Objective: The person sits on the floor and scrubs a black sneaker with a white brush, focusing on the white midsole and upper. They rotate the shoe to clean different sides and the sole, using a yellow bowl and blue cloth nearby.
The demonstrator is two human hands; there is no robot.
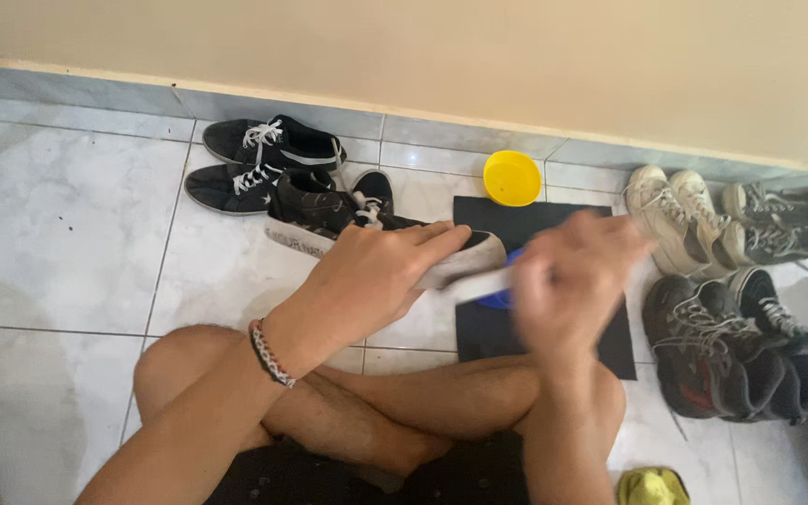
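Observation:
My left hand (371, 276) grips a dark sneaker (329, 210) with a pale sole, held sideways above the floor in front of my crossed legs. My right hand (572, 276) is blurred with motion at the sneaker's toe end and holds a pale brush-like object (479, 283) against the sole. A blue object (497, 297) shows partly behind that hand. Under both lies a black mat (507, 224) on the tiled floor.
A yellow round lid or bowl (512, 178) sits by the wall. Two black sneakers (254, 159) lie at the back left. White, grey and dark shoes (731, 281) crowd the right. A yellow-green cloth (652, 486) lies at the bottom right.

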